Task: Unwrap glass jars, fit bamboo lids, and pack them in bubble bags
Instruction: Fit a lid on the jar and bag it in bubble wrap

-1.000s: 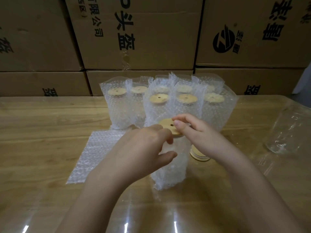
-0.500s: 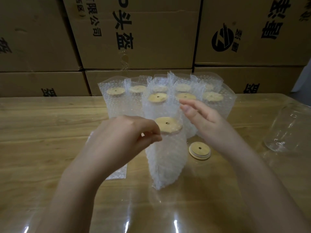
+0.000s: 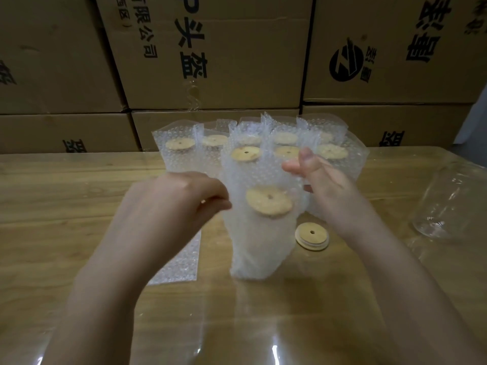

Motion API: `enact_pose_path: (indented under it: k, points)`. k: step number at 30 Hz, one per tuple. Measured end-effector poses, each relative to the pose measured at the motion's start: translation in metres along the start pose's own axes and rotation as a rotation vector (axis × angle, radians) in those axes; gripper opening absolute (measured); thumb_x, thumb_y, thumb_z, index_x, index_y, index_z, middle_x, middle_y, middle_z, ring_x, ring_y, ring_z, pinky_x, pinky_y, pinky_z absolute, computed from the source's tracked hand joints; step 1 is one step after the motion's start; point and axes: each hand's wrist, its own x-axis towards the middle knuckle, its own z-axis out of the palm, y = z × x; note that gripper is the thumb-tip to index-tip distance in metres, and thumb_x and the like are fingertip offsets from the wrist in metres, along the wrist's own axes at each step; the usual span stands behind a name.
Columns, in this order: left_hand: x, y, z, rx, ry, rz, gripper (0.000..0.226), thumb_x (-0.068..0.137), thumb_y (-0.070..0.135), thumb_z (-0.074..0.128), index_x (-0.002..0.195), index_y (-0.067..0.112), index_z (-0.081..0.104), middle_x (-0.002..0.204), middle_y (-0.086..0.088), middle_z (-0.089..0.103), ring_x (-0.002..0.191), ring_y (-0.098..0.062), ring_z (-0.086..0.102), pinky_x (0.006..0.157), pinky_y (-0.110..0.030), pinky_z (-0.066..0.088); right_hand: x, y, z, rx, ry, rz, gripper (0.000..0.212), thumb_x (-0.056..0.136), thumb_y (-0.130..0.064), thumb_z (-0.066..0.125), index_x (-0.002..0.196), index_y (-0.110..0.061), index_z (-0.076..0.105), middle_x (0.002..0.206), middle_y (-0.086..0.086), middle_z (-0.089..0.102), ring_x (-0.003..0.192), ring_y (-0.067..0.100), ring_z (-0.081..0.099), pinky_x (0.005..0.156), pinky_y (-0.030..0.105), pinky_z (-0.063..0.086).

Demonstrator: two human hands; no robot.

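Your left hand [image 3: 179, 204] is curled, its fingertips pinching the left edge of the bag [image 3: 261, 246] about level with the lid [image 3: 268, 201]. Your right hand [image 3: 326, 188] is at the bag's right edge, thumb up and fingers mostly straight. It is blurred, so you cannot tell whether it pinches the film or only lies against it.

The bag stands between your hands, with its foot on the table [image 3: 66, 206] and its open top rising above the lid. The lid is inside the bag, with its hole toward the far side and its face tipped a little toward you. The jar under it is hidden by the bubbles.

A spare lid [image 3: 312, 235] lies flat on the table just right of the bag, below your right wrist. A flat bag [image 3: 179, 259] lies on the table to the left, partly under your left forearm. Behind the bag, the packed jars [image 3: 179, 154] stand close together in two rows, each in its own bubble bag with the lid showing. At the right edge a bare jar [image 3: 453, 201] rests on the table, well apart from the rest. Cartons [image 3: 210, 61] with black print are stacked along the far side.
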Motion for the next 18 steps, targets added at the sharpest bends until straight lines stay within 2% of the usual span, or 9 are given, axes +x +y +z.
enact_pose_path:
  k: [2, 4, 6, 7, 9, 11, 13, 15, 18]
  points:
    - [0.000, -0.007, 0.002, 0.046, 0.065, -0.071, 0.013, 0.083, 0.031, 0.064, 0.080, 0.023, 0.074, 0.064, 0.016, 0.060, 0.053, -0.013, 0.058, 0.038, -0.026, 0.043, -0.002, -0.002, -0.004, -0.004, -0.001, 0.003, 0.071, 0.073, -0.075, 0.023, 0.111, -0.031, 0.064, 0.108, -0.030, 0.057, 0.101, -0.014, 0.050, 0.084, 0.014, 0.037]
    - [0.000, -0.012, 0.006, 0.052, 0.101, -0.134, 0.008, 0.084, 0.028, 0.068, 0.080, 0.024, 0.074, 0.064, 0.018, 0.054, 0.054, -0.014, 0.058, 0.040, -0.027, 0.043, -0.002, -0.005, -0.007, -0.055, -0.022, -0.015, 0.068, 0.079, -0.071, 0.024, 0.111, -0.028, 0.065, 0.112, -0.025, 0.059, 0.107, -0.010, 0.051, 0.091, 0.018, 0.038]
    - [0.000, -0.016, 0.008, 0.057, 0.116, -0.165, 0.006, 0.084, 0.028, 0.070, 0.080, 0.024, 0.073, 0.064, 0.019, 0.052, 0.056, -0.014, 0.057, 0.042, -0.025, 0.041, -0.002, -0.005, -0.009, -0.129, -0.062, -0.052, 0.048, 0.095, -0.052, 0.031, 0.110, -0.024, 0.066, 0.113, -0.022, 0.058, 0.108, -0.009, 0.050, 0.093, 0.016, 0.037]
    - [0.000, -0.017, 0.009, 0.053, 0.112, -0.172, 0.006, 0.084, 0.028, 0.070, 0.081, 0.024, 0.073, 0.064, 0.019, 0.052, 0.056, -0.013, 0.057, 0.043, -0.024, 0.041, -0.002, -0.004, -0.010, -0.177, -0.082, -0.077, 0.037, 0.098, -0.037, 0.035, 0.110, -0.022, 0.067, 0.111, -0.023, 0.057, 0.108, -0.009, 0.050, 0.091, 0.011, 0.036]
    - [-0.001, -0.020, 0.010, 0.016, 0.084, -0.180, 0.008, 0.085, 0.031, 0.067, 0.083, 0.026, 0.073, 0.066, 0.021, 0.053, 0.057, -0.007, 0.056, 0.045, -0.025, 0.043, -0.002, -0.003, -0.014, -0.321, -0.104, -0.142, 0.031, 0.097, -0.018, 0.039, 0.110, -0.020, 0.067, 0.109, -0.025, 0.054, 0.105, -0.008, 0.049, 0.085, 0.003, 0.034]
    - [-0.001, -0.022, 0.010, -0.029, 0.038, -0.193, 0.009, 0.085, 0.035, 0.064, 0.085, 0.029, 0.071, 0.070, 0.023, 0.056, 0.062, 0.005, 0.055, 0.048, -0.027, 0.047, -0.001, -0.002, -0.017, -0.481, -0.106, -0.206, 0.028, 0.096, -0.011, 0.043, 0.108, -0.021, 0.066, 0.108, -0.022, 0.055, 0.106, -0.001, 0.050, 0.086, 0.011, 0.039]
    - [-0.002, -0.024, 0.010, -0.036, 0.002, -0.213, 0.011, 0.086, 0.038, 0.062, 0.085, 0.030, 0.070, 0.075, 0.023, 0.059, 0.067, 0.009, 0.054, 0.051, -0.027, 0.048, -0.001, 0.000, -0.019, -0.587, -0.082, -0.242, 0.021, 0.094, -0.012, 0.048, 0.101, -0.021, 0.066, 0.106, -0.016, 0.057, 0.107, 0.009, 0.051, 0.087, 0.028, 0.045]
    - [-0.003, -0.026, 0.011, -0.018, -0.003, -0.231, 0.016, 0.086, 0.043, 0.059, 0.086, 0.030, 0.068, 0.083, 0.019, 0.062, 0.068, 0.008, 0.055, 0.051, -0.024, 0.045, -0.001, 0.000, -0.019, -0.617, -0.065, -0.248, 0.013, 0.093, -0.016, 0.052, 0.096, -0.021, 0.064, 0.102, -0.013, 0.058, 0.102, 0.012, 0.053, 0.084, 0.037, 0.047]
    - [-0.001, -0.022, 0.010, -0.017, 0.092, -0.194, 0.029, 0.085, 0.052, 0.053, 0.086, 0.027, 0.068, 0.102, 0.015, 0.060, 0.076, -0.004, 0.053, 0.055, -0.027, 0.043, 0.000, 0.000, -0.016, -0.582, -0.072, -0.261, 0.011, 0.093, -0.018, 0.054, 0.093, -0.023, 0.064, 0.095, -0.015, 0.058, 0.090, 0.006, 0.056, 0.080, 0.037, 0.049]
